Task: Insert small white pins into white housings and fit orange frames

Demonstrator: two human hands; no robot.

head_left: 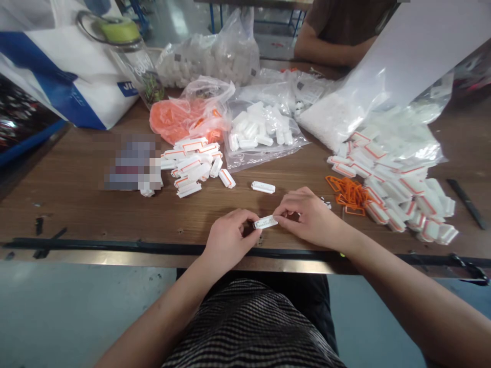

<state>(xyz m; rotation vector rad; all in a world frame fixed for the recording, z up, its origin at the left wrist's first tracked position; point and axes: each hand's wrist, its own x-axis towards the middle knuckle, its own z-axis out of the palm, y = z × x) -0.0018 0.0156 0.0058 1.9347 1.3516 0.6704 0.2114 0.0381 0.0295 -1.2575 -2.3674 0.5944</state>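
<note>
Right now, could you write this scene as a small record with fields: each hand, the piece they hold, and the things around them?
left: left hand pinches one end of the white plastic part
right: right hand pinches its other end, over the table
near: single white part lies alone beyond the hands
left side: pile of white-and-orange parts
right side: loose orange clips beside a larger pile
back: bags of white parts; another person's arm
</note>
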